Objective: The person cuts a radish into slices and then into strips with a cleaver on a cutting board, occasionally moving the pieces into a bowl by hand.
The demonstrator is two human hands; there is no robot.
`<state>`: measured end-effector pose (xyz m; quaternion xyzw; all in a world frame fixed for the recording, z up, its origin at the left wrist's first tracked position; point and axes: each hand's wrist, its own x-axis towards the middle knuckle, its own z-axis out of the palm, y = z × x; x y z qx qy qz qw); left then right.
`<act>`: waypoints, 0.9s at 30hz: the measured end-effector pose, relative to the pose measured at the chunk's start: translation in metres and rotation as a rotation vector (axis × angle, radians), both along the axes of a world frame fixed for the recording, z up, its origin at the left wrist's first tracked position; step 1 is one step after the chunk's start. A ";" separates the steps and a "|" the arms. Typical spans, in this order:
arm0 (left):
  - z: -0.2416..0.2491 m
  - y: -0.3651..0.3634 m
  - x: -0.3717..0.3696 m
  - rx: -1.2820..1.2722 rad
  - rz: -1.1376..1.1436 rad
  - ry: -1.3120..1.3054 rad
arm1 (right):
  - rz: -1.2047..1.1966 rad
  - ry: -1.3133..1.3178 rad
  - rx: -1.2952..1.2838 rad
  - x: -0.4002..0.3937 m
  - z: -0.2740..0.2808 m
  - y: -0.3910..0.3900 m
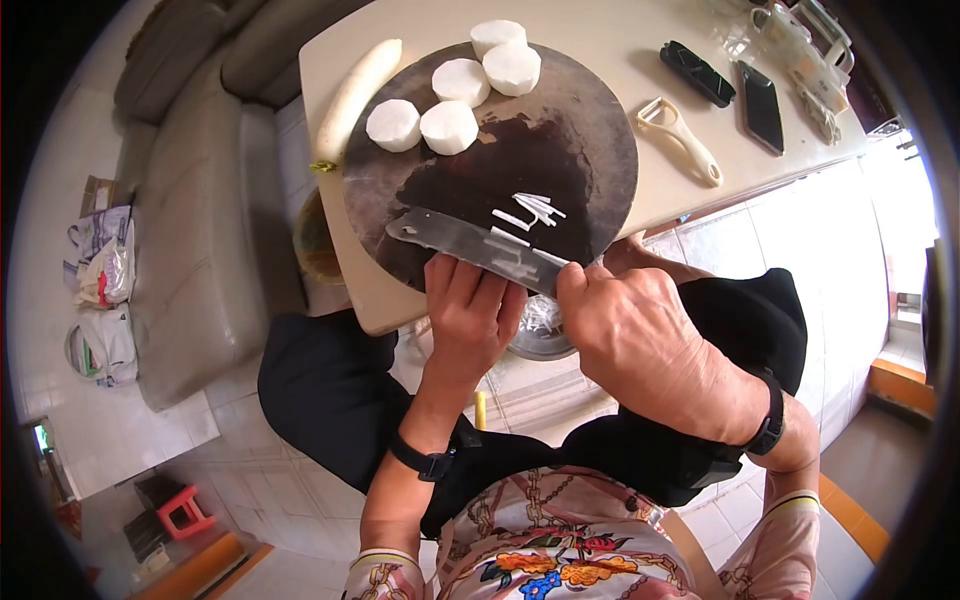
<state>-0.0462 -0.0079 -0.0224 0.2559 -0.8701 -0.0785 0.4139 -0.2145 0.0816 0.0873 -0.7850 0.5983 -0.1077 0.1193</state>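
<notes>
My right hand (640, 330) grips a cleaver (475, 245) by its handle, which the fingers cover. The broad blade lies slanted over the near part of a round dark chopping board (600, 165), with white bits stuck to it. Against the blade's near side, my left hand (470, 310) has its fingers bent close together; their tips are hidden, as is anything in them. Thin white radish strips (537, 209) lie just beyond the blade. Several thick peeled radish chunks (449, 127) stand farther back on the board. Below the board's near edge, a metal bowl (545, 345) contains white strips.
A whole white radish (355, 100) lies at the board's left on the table (400, 318). To the right are a peeler (682, 143), a black case (697, 73) and a phone (760, 108). A grey sofa (195, 220) stands at the left.
</notes>
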 end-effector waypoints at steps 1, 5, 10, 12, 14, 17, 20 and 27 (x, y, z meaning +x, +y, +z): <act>0.000 0.000 0.000 0.005 -0.001 -0.001 | -0.001 -0.001 0.005 0.001 0.000 -0.001; 0.003 0.002 0.000 0.029 -0.004 0.000 | 0.012 0.024 -0.036 0.008 -0.002 -0.008; -0.002 0.003 0.001 0.014 0.010 -0.022 | -0.039 -0.034 -0.092 0.007 -0.010 -0.017; -0.007 0.002 0.000 -0.039 0.033 0.031 | -0.038 -0.064 -0.078 -0.001 -0.011 -0.010; -0.008 0.002 0.003 -0.027 0.030 0.015 | -0.021 -0.025 -0.018 -0.004 -0.003 -0.003; -0.006 0.003 0.003 -0.012 0.020 -0.004 | -0.008 -0.042 -0.010 -0.002 0.003 0.001; -0.001 0.003 0.001 -0.008 0.016 -0.006 | 0.013 0.009 0.010 -0.001 0.003 0.002; 0.002 0.006 0.000 0.020 0.026 0.005 | 0.017 0.045 -0.031 0.005 0.000 -0.008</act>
